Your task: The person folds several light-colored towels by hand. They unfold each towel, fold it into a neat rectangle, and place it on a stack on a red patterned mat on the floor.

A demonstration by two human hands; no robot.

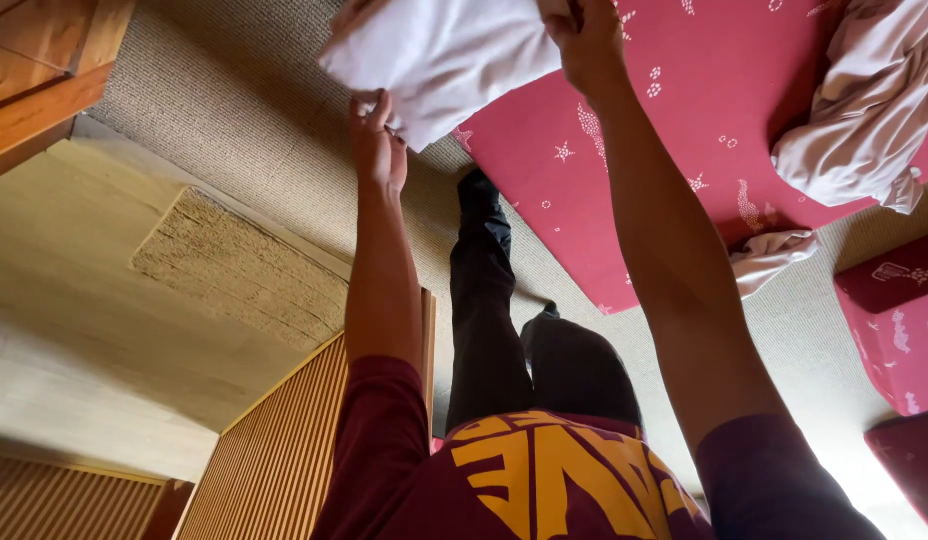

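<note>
The head camera looks down along both outstretched arms, over a maroon shirt with yellow print and dark trousers.

**Hands**
- The left hand is raised at the near left corner of a folded white cloth. Its fingers point up and touch the cloth's lower edge. The hand is loosely extended rather than clenched; whether it pinches the fabric cannot be told from this angle.
- The right hand is closed over the right edge of the white cloth, with the fingers curled on the fabric. Part of the hand runs out of the top of the frame.

**Held item**
- The white cloth is held between the two hands at the far centre of the view, above the woven beige carpet and the left edge of a red mattress.

**Surroundings**
- The red mattress has a small white pattern and lies on the carpet at the far right.
- A crumpled pale sheet rests on the mattress at the far right, apparently a bedsheet.
- Red cushions in the same pattern lie right of the mattress.
- A slatted wooden panel stands at the near left.
</note>
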